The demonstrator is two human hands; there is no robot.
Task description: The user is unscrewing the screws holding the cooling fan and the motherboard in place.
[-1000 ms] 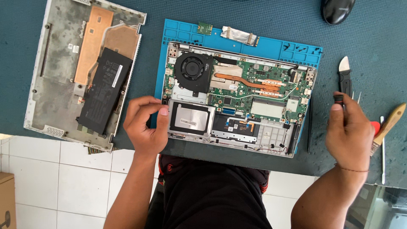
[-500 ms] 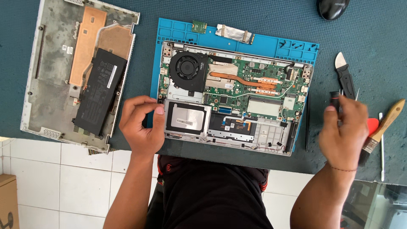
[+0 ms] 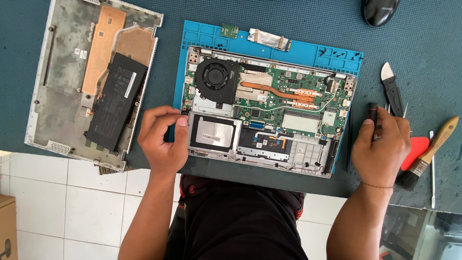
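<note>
Laptop [image 3: 269, 110] edge under curled left-hand fingers [image 3: 180, 123]; right-hand fingers [image 3: 370, 126] grasping black tool [image 3: 373, 111].

Bare forearms, black shirt [image 3: 240, 221], thin bracelet [image 3: 371, 185] on right wrist.

My bench [image 3: 288, 29] is covered in a dark teal textured mat. On it, straight in front of me, lies a blue work mat [image 3: 269, 48] with the opened laptop [image 3: 269, 115] on top. Off to my left rests the removed bottom cover [image 3: 72, 72], inside up, with a black battery [image 3: 115, 108] lying in it. To my right lie a black pry tool [image 3: 392, 89], a wooden-handled brush [image 3: 430, 151] and a red pick [image 3: 416, 150]. A black mouse [image 3: 380, 10] sits at the far right edge.
</note>
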